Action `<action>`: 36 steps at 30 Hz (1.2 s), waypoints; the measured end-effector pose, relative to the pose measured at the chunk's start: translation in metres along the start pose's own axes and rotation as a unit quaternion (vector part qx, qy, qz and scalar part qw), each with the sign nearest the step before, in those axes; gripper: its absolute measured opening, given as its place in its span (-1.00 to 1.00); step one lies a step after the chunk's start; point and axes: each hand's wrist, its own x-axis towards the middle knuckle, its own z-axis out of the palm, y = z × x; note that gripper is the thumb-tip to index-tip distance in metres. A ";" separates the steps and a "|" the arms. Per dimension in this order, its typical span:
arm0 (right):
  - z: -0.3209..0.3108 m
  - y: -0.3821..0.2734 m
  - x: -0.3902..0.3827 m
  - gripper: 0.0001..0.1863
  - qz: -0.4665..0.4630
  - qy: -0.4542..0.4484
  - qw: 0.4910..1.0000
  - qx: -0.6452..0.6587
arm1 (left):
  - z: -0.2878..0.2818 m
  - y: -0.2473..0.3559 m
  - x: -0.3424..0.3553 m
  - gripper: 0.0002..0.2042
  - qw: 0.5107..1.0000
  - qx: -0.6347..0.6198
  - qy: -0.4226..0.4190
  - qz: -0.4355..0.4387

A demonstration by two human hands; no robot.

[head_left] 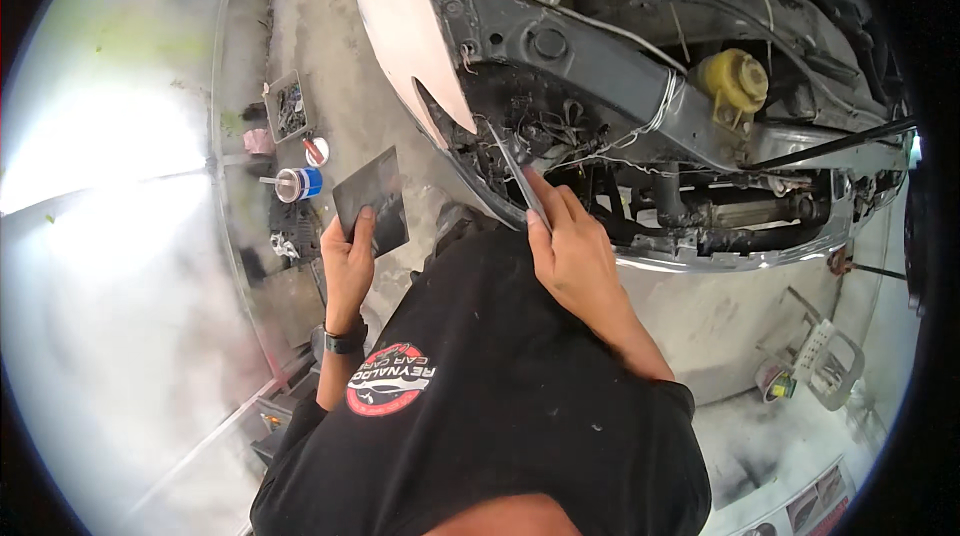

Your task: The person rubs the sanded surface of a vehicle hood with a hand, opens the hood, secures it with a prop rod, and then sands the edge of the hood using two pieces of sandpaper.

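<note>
My left hand (349, 261) is closed on a dark, flat rectangular plate (375, 201), thumb on top, held out to the left of the car. In my right hand (572, 254) is a thin grey blade (518, 174), seen nearly edge-on, so its exact kind is unclear. Its far tip lies close to the pointed lower end of a car fender (408, 21), whose surface is a pale pinkish colour. I cannot tell whether the tip touches it. Just beyond the blade, the open front corner of the car shows dark metal and loose wires (655, 116).
On the floor at left stand a blue-and-white can (298, 184) with a stick across it, a round white lid (316, 151) and a grey tray (289, 107) of small parts. A yellow reservoir (735, 81) sits in the engine bay. A white plastic stool (830, 364) is at right.
</note>
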 end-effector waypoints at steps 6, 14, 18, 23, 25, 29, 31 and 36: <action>0.012 0.001 0.006 -0.52 0.033 0.001 0.998 -0.053 | -0.010 0.012 0.009 -0.76 0.998 0.052 -0.032 -0.018; 0.021 -0.001 0.026 -0.41 -0.049 0.020 0.987 -0.151 | -0.010 0.006 -0.004 -0.76 0.993 0.085 -0.056 -0.059; 0.020 -0.013 0.037 -0.43 -0.052 0.020 0.988 -0.143 | -0.011 -0.002 -0.010 -0.76 0.995 0.077 -0.041 -0.055; 0.021 -0.022 0.058 -0.42 -0.072 0.042 0.982 -0.168 | -0.010 0.005 -0.011 -0.76 0.992 0.096 -0.049 -0.070; 0.019 -0.022 0.047 -0.42 -0.071 0.036 0.980 -0.183 | -0.011 0.006 -0.010 -0.76 0.991 0.106 -0.051 -0.069; 0.013 -0.014 0.028 -0.40 -0.068 0.025 0.983 -0.166 | -0.011 0.005 -0.013 -0.77 0.990 0.117 -0.038 -0.074; 0.012 -0.013 0.033 -0.39 -0.075 0.048 0.986 -0.141 | -0.009 0.006 -0.013 -0.76 0.991 0.110 -0.031 -0.071; 0.008 -0.015 0.062 -0.44 -0.107 0.110 0.987 -0.054 | -0.002 0.010 -0.012 -0.76 0.995 0.091 -0.015 -0.049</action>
